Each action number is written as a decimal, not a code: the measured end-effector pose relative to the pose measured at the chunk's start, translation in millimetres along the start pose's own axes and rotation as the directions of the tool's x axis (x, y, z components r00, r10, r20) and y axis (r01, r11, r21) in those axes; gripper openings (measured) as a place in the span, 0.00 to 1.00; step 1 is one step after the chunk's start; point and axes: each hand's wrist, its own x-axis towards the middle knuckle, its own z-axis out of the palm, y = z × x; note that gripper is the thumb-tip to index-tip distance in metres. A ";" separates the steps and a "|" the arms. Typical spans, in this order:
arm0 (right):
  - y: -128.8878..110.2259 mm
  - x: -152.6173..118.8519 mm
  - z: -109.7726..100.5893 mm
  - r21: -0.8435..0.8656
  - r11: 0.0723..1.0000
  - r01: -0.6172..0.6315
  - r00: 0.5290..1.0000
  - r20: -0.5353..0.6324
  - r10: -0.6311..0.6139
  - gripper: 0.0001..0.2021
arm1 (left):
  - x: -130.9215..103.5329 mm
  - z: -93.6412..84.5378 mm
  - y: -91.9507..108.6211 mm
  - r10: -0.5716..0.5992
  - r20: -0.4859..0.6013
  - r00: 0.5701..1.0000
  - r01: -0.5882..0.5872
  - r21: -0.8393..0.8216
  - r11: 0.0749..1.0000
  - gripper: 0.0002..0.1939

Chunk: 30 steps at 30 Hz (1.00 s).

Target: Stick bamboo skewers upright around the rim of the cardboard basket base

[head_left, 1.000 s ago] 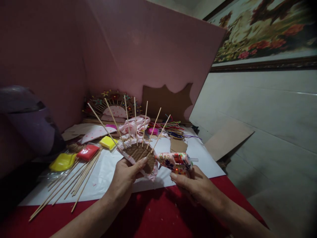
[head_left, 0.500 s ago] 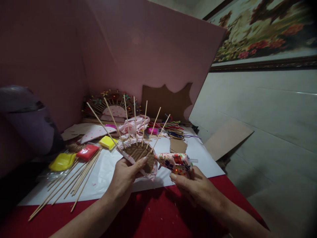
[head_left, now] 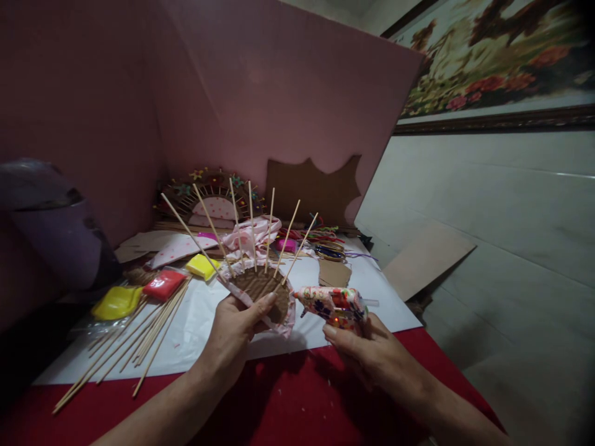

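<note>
My left hand (head_left: 239,328) grips a half-round cardboard piece (head_left: 260,288) by its lower edge, thumb across the brown ribbed face. Pink gathered fabric (head_left: 284,327) wraps its rim. Several thin wooden sticks (head_left: 251,217) fan upward from its curved edge. In my right hand (head_left: 367,347) is a flower-patterned hot glue gun (head_left: 332,303), with a small red light glowing on its side and a clear glue stick (head_left: 372,302) poking out at the back. The gun's nozzle points left, close beside the right edge of the cardboard piece.
Loose wooden sticks (head_left: 153,328) lie at left near yellow (head_left: 116,303) and red (head_left: 165,285) packets. Behind stand a decorated half-round piece (head_left: 216,207) and a cut cardboard sheet (head_left: 311,189). Scissors (head_left: 330,250) lie on white paper (head_left: 390,310) over a red cloth (head_left: 297,396).
My right hand has drawn the glue gun slightly to the right, widening the gap at the nozzle. The cardboard piece with its sticks has shifted a touch left.
</note>
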 end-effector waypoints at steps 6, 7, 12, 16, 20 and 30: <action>-0.7 4.1 -1.4 -0.021 1.000 -0.012 1.000 -0.011 0.012 0.20 | -1.0 -2.4 -1.9 0.012 0.010 1.000 -0.012 -0.018 1.000 0.11; -1.2 3.9 -1.3 -0.027 1.000 -0.009 1.000 -0.011 0.008 0.20 | -1.1 -2.2 -2.0 0.010 0.009 1.000 -0.009 -0.018 1.000 0.11; -0.4 1.1 -1.1 -0.031 0.999 -0.015 1.000 -0.008 0.015 0.19 | 0.3 -0.5 -1.6 0.011 -0.003 1.000 -0.011 -0.023 1.000 0.10; 1.8 -1.4 -0.3 -0.029 0.999 -0.036 0.999 -0.009 0.036 0.19 | -0.5 -0.4 -1.5 -0.003 -0.006 1.000 0.003 -0.012 1.000 0.11; 2.1 -1.0 0.3 -0.033 0.999 -0.028 0.999 -0.027 0.027 0.18 | -1.4 0.1 -1.2 0.012 -0.001 1.000 -0.012 -0.019 1.000 0.10; -0.4 -1.9 -0.3 -0.004 1.000 -0.025 1.000 -0.017 0.025 0.19 | -0.7 1.1 0.3 0.006 0.014 1.000 -0.006 -0.027 1.000 0.10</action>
